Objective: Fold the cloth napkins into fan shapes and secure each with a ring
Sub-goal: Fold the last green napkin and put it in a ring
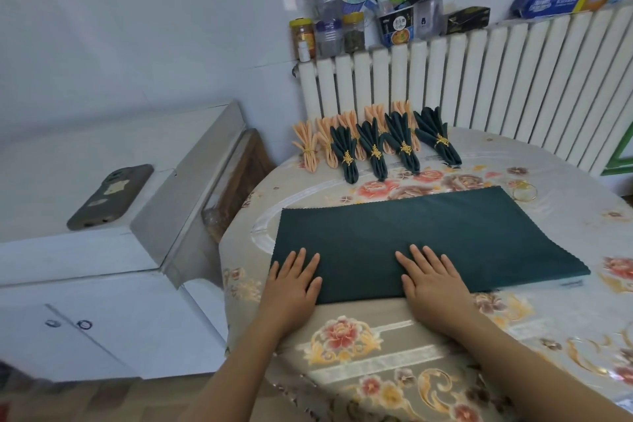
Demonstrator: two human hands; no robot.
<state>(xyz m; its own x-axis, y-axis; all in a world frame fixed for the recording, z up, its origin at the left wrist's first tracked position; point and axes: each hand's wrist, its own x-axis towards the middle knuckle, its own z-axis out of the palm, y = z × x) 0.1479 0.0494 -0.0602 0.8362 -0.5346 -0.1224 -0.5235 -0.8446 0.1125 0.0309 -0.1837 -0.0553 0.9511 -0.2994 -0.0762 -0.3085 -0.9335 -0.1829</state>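
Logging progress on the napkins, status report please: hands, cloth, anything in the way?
Left hand and right hand flat, pressing green napkin. Napkin folded flat, no pleats yet. Spare gold ring beside its far right corner. Nothing blocking.

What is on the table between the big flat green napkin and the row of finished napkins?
Only bare flowered tablecloth lies between the flat green napkin and the finished napkins, seen in the head view.

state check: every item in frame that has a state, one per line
green napkin: flat on the table, folded in half, not pleated, no ring
left hand: flat, fingers straight, pressing the napkin's near left corner
right hand: flat, pressing the napkin's near edge
gold ring: loose on the table, unused
finished green fans: four, each ringed
finished peach fans: pleated, ringed, behind the green ones
phone: face down on the cabinet
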